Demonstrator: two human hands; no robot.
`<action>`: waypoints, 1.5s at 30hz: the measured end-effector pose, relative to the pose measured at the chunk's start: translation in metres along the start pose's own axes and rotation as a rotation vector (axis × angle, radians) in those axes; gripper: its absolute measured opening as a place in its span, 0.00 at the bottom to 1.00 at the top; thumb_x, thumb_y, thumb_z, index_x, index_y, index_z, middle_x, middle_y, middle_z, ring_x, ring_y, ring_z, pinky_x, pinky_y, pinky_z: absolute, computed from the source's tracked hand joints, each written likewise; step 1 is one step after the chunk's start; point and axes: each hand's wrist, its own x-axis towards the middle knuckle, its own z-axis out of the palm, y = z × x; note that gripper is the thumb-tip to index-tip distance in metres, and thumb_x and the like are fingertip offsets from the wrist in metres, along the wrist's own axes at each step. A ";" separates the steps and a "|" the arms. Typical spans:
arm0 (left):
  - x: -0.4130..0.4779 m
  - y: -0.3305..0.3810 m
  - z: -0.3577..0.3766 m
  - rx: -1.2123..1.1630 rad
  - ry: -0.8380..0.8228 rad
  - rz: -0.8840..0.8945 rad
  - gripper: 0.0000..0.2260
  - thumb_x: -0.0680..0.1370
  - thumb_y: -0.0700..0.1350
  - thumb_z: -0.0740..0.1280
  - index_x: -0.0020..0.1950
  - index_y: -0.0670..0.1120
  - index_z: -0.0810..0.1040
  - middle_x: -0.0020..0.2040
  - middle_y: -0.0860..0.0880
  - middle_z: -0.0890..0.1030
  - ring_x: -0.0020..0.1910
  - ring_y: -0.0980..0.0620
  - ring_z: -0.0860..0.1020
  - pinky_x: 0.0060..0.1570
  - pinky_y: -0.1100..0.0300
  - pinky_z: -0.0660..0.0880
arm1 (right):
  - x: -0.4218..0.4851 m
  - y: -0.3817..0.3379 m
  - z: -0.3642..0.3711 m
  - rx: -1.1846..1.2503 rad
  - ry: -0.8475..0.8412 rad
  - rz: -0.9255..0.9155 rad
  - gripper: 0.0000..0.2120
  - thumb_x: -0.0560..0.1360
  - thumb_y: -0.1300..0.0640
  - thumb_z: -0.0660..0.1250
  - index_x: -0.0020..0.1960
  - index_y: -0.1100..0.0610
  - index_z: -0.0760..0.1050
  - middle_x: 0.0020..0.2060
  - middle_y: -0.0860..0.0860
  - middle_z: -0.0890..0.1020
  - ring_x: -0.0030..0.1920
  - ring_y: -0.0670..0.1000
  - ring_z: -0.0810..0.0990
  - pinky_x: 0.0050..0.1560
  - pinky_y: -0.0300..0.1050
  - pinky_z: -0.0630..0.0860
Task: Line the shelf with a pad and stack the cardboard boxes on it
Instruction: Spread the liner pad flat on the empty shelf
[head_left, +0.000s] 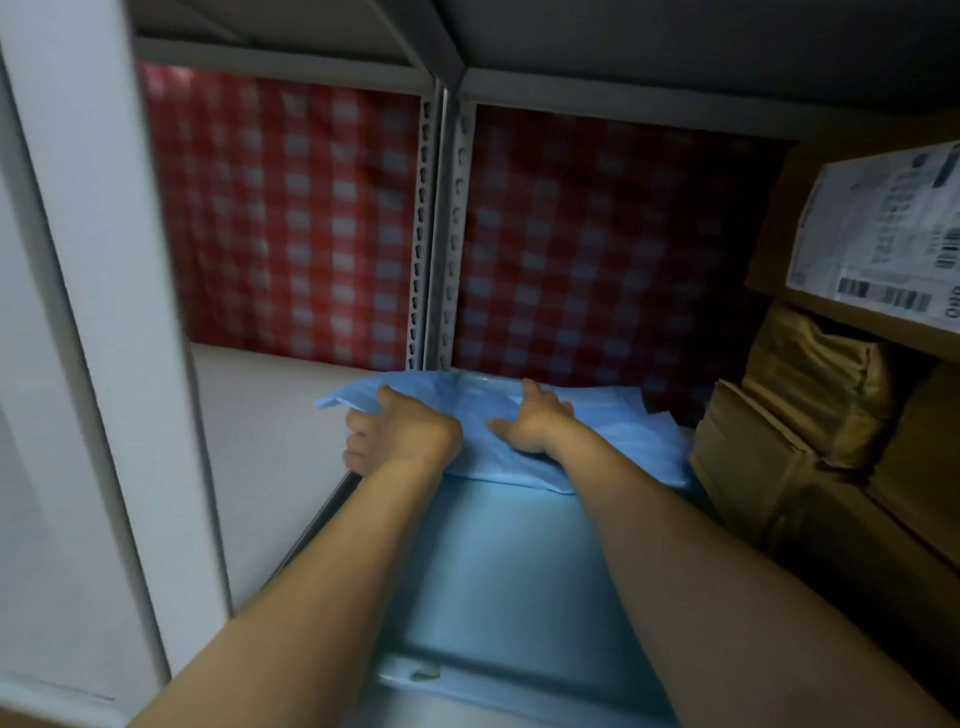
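Reaching deep into the shelf (270, 415), both hands work the blue pad (519, 571), which runs front to back with its far end still bunched in folds against the checked backing (311, 208). Left hand (395, 434) pinches the fold's left corner; right hand (535, 421) lies flat, fingers spread, on the bunch. Boxes (810, 415) stand just right, unstacked.

2 bare forearms, no sleeves, left hand (400, 434) and right hand (535, 421) ungloved.
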 end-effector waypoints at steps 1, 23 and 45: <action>0.000 0.001 0.000 0.015 -0.016 0.005 0.25 0.82 0.50 0.58 0.78 0.49 0.57 0.74 0.43 0.62 0.72 0.41 0.64 0.73 0.50 0.57 | 0.005 0.000 0.003 -0.065 -0.014 0.008 0.38 0.79 0.39 0.59 0.79 0.59 0.50 0.76 0.59 0.60 0.75 0.60 0.61 0.72 0.51 0.59; -0.064 -0.017 -0.070 0.328 0.128 0.963 0.28 0.75 0.44 0.67 0.75 0.52 0.65 0.81 0.47 0.48 0.79 0.43 0.39 0.73 0.33 0.39 | -0.151 -0.019 -0.050 -0.322 0.442 -0.570 0.08 0.75 0.56 0.65 0.41 0.53 0.66 0.30 0.47 0.72 0.37 0.53 0.73 0.72 0.48 0.62; -0.111 -0.088 -0.140 0.764 -0.138 1.254 0.12 0.76 0.41 0.66 0.58 0.51 0.79 0.58 0.49 0.80 0.57 0.46 0.78 0.62 0.52 0.65 | -0.312 -0.012 -0.034 -0.422 -0.031 0.141 0.09 0.77 0.60 0.61 0.57 0.55 0.68 0.45 0.52 0.73 0.35 0.47 0.68 0.28 0.39 0.64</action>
